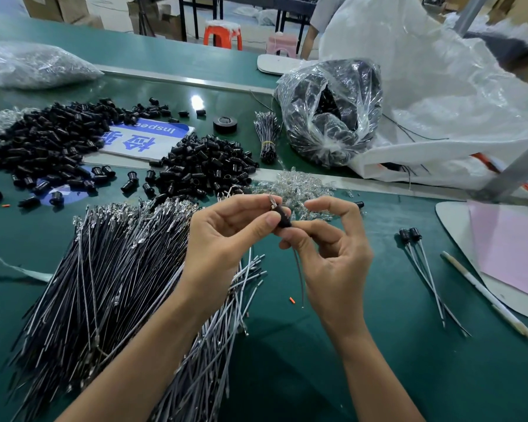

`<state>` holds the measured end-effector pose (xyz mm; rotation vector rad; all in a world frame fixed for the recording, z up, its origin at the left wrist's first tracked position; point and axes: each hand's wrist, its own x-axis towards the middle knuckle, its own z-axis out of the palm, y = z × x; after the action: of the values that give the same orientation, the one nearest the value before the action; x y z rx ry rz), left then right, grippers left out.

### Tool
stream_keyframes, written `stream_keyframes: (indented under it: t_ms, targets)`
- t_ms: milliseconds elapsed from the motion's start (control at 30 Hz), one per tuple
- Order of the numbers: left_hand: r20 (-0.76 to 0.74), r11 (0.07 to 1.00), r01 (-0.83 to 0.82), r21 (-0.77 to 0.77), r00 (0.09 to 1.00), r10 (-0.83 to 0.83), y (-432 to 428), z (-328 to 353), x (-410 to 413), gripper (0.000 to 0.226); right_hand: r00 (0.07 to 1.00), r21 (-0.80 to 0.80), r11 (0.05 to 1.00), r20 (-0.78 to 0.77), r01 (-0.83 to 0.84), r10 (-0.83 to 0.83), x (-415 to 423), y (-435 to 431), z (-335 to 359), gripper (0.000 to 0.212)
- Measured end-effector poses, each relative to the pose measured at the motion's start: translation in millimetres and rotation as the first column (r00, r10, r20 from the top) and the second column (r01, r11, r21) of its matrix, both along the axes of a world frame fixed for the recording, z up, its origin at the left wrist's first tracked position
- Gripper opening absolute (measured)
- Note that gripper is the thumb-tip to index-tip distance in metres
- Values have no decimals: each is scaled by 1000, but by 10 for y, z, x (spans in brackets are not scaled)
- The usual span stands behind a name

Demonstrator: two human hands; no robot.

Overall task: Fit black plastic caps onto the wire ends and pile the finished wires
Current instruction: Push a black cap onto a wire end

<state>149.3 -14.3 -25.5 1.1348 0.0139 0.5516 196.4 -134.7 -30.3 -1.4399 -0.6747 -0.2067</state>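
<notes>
The head camera looks forward and down, close over the green table [287,367].

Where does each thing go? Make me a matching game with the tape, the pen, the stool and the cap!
Things:
1. tape roll
2. pen
3. orange stool
4. cap

Places:
A. pinched between the left hand and the right hand
B. on the floor beyond the table
C. at the table's right side, near the pink paper
D. on the table, just left of the tied wire bundle

Pairs: 1-D, 2-C, 3-B, 4-A
</notes>
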Motion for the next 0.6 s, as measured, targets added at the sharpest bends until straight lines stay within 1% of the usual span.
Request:
stream_keyframes:
  t_ms: [133, 267, 400, 500, 600]
  targets:
    - [-28, 997, 44, -68, 999, -46, 56, 35, -18, 17, 1000, -12, 1000, -1, -5, 5, 12, 1, 0, 29]
    - [-20, 992, 51, -118, 998, -54, 88, 61, -24, 7, 1000, -36, 999, -1, -2, 1, 8, 24, -27, 27]
    - [-42, 987, 32, -156, 998, -39, 74, 50, -13, 12, 1000, -30, 1000, 7, 7, -7, 11, 34, -59, 23]
    - [-59, 990, 18, -143, 998, -26, 76, 40, -6, 10, 1000, -31, 999, -8, 25, -25, 16, 39, -77, 19]
    - [-69, 993, -33, -113, 997, 25, 76, 30, 2, 13, 996, -113, 990, 9, 89, -89, 32, 34, -106, 10]
